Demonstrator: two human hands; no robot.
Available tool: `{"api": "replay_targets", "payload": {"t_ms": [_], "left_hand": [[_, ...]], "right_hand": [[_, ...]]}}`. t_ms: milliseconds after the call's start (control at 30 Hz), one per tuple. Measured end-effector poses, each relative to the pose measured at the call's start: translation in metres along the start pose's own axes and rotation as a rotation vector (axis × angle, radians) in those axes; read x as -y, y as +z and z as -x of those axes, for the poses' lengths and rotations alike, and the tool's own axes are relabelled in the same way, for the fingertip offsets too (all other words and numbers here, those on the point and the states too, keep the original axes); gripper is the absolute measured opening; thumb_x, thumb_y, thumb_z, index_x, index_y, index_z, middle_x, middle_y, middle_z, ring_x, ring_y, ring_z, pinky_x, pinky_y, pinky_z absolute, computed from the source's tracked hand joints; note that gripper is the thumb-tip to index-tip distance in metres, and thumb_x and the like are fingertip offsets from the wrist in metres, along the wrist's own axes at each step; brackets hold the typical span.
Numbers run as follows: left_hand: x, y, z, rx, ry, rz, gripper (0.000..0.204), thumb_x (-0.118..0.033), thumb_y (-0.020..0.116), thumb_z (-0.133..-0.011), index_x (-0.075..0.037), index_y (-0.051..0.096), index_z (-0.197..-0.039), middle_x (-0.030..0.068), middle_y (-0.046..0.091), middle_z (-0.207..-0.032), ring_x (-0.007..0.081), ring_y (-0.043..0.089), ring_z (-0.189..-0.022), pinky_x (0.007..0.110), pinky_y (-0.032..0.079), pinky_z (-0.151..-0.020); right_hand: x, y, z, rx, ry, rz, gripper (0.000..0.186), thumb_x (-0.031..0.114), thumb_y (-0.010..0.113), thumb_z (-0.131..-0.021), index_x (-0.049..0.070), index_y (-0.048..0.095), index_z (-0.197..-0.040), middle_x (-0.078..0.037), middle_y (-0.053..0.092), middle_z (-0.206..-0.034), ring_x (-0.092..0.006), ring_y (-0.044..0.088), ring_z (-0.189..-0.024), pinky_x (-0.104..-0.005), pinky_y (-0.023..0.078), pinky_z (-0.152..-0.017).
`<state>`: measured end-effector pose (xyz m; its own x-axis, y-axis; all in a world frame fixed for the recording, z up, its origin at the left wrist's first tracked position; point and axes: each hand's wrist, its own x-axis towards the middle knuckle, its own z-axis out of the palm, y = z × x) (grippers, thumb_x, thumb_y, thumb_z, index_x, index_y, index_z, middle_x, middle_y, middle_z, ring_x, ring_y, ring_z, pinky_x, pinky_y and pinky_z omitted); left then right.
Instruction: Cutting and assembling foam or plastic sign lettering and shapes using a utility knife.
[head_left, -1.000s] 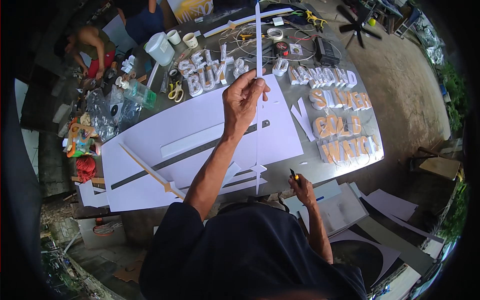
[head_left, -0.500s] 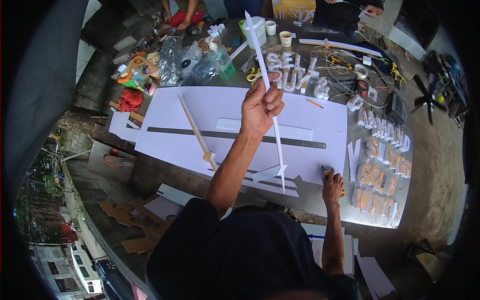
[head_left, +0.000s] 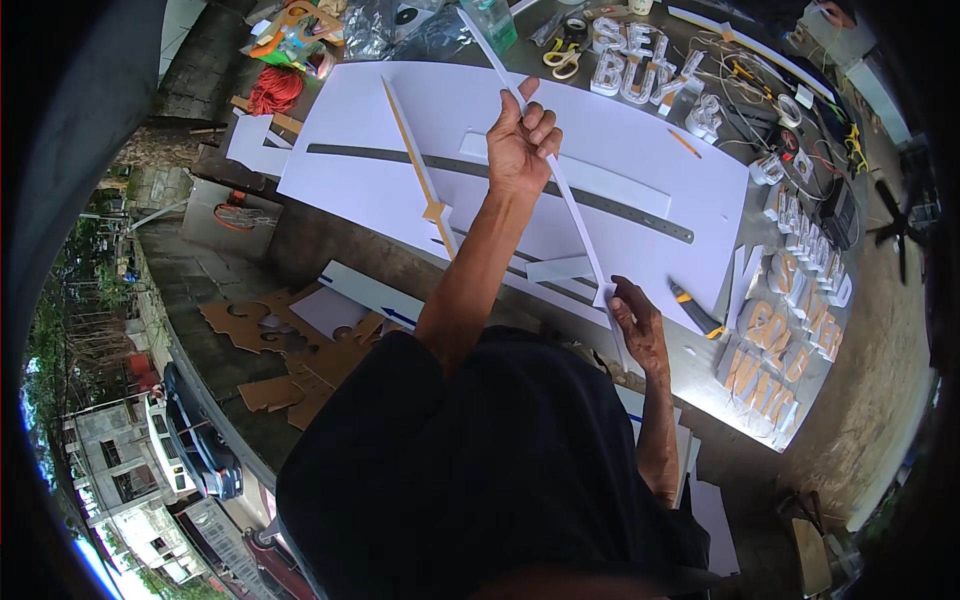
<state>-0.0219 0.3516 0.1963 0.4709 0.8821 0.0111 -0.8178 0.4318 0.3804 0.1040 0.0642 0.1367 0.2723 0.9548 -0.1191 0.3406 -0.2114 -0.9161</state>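
My left hand is raised over the table, fingers closed round a long, thin white strip with a pointed upper end and a small diamond-shaped widening near its lower end. Beside that diamond is my right hand, its curled fingers and thumb at the strip's edge. A yellow-and-black utility knife lies just right of my right hand. Beneath the strip, a steel ruler crosses a large white sheet. A similar strip with a brown face lies to the left, across the ruler.
White block letters and yellow-handled scissors are at the back. Letters with brown faces line the right side, near tangled wires. A pencil rests on the sheet. Red cord sits left; cardboard offcuts lie below.
My right hand has left the utility knife on the table and moved left to the strip's lower end. My left hand still holds the strip. The view has shifted and turned.
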Motion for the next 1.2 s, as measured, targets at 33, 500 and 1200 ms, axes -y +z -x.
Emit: {"api": "replay_targets", "payload": {"t_ms": [33, 500, 1200], "left_hand": [[-0.001, -0.014, -0.003, -0.016, 0.008, 0.012, 0.043, -0.044, 0.056, -0.101, -0.006, 0.065, -0.118, -0.0025, 0.048, -0.066, 0.0093, 0.042, -0.058, 0.022, 0.034, -0.044], [-0.124, -0.211, 0.026, -0.858, 0.534, -2.204, 0.096, -0.042, 0.088, -0.068, 0.007, 0.045, -0.138, 0.0261, 0.053, -0.121, 0.0415, 0.051, -0.105, 0.055, 0.05, -0.081], [-0.142, -0.221, 0.029, -0.366, -0.031, -0.175, 0.028, -0.023, 0.072, -0.094, -0.006, 0.06, -0.112, 0.0105, 0.066, -0.098, 0.0243, 0.065, -0.092, 0.043, 0.057, -0.079]], "right_hand": [[0.0, 0.008, -0.002, 0.054, 0.034, -0.036, 0.047, 0.041, 0.058, -0.102, -0.001, 0.061, -0.123, -0.017, 0.069, -0.104, -0.0289, 0.069, -0.096, -0.0389, 0.054, -0.084], [0.008, 0.071, -0.039, 0.103, 0.321, -0.467, 0.022, 0.016, 0.054, -0.101, -0.005, 0.062, -0.1, -0.01, 0.068, -0.084, -0.015, 0.065, -0.063, -0.0273, 0.05, -0.052], [0.087, 0.159, -0.156, 0.046, 0.141, -0.198, 0.03, 0.01, 0.064, -0.097, -0.003, 0.067, -0.124, -0.013, 0.075, -0.1, -0.0154, 0.068, -0.08, -0.0308, 0.056, -0.07]]}}
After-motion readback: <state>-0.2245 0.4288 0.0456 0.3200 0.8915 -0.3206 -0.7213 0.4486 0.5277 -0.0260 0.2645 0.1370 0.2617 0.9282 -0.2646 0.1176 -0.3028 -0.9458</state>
